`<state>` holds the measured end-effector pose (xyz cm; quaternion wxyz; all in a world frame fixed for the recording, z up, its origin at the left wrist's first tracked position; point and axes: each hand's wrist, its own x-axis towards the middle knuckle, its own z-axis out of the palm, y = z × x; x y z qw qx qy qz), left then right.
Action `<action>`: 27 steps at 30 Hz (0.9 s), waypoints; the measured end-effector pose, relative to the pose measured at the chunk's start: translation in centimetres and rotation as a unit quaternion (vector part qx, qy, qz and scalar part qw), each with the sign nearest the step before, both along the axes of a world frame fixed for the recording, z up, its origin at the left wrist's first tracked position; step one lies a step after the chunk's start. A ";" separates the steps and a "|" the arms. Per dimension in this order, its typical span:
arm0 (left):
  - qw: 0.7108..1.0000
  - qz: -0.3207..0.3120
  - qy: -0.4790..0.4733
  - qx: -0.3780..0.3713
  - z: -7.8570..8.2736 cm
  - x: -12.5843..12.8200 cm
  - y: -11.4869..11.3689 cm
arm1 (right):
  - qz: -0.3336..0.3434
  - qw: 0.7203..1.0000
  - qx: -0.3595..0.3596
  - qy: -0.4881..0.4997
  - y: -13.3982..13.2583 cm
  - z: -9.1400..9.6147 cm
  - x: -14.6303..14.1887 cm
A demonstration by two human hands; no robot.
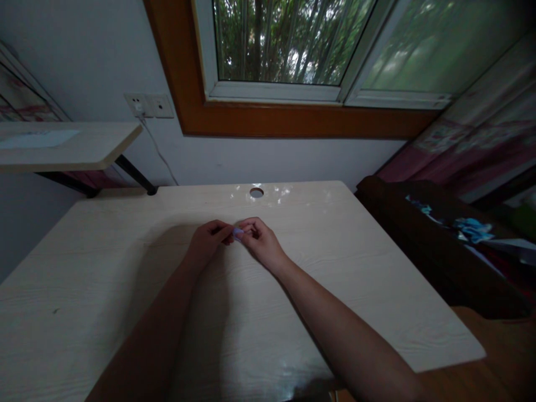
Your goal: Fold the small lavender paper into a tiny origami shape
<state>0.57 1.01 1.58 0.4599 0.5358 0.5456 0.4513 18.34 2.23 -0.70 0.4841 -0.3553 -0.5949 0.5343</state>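
Observation:
A small light-purple piece [238, 233], too small to name more exactly, is pinched between my two hands over the middle of the desk. My left hand [209, 239] has its thumb and fingers closed at the piece's left side. From the other side, my right hand [262, 240] grips it between thumb and forefinger, with the other fingers curled. Both hands are close to the pale wood-grain desktop [318, 279], and their fingertips nearly meet. The fingers cover part of the piece.
Toward the desk's back edge is a round cable hole [257, 192]. A raised shelf [113, 146] on black legs stands at the left. A cord [157, 146] hangs from a wall socket [148, 105]. Right of the desk is dark furniture [402, 223] with cloth items on it.

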 end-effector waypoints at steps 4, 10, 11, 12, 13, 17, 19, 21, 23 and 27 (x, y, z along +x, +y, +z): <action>1.000 0.007 0.014 -0.001 0.2 0.1 0.0 | -0.014 1.000 0.005 -0.007 -0.1 0.3 -0.1; 0.999 0.008 0.030 0.008 0.0 0.1 0.0 | -0.017 1.000 0.005 -0.010 -0.2 0.2 -0.2; 0.999 0.009 0.032 0.009 0.0 0.1 0.0 | -0.015 1.000 0.007 -0.011 -0.2 0.1 -0.2; 0.999 0.010 0.032 0.010 0.0 0.1 0.0 | -0.013 1.000 0.009 -0.012 -0.2 0.1 -0.1; 0.999 0.009 0.031 0.011 0.0 0.1 0.0 | -0.010 1.000 0.012 -0.013 -0.2 0.1 -0.1; 1.000 0.006 0.011 0.013 -0.2 0.1 0.0 | -0.009 1.000 0.011 -0.017 -0.2 0.3 -0.1; 1.000 0.002 -0.008 0.016 -0.3 0.1 0.0 | -0.014 1.000 0.007 -0.012 -0.2 0.3 -0.1; 1.000 -0.002 -0.018 0.016 -0.3 0.1 0.0 | -0.017 1.000 0.004 -0.002 -0.1 0.2 -0.1; 1.000 -0.010 -0.013 0.018 -0.4 0.1 0.0 | -0.013 1.000 0.001 0.008 0.0 0.0 0.0; 1.000 -0.024 0.011 0.012 -0.6 0.1 0.0 | -0.004 1.000 -0.005 0.020 0.1 -0.3 0.0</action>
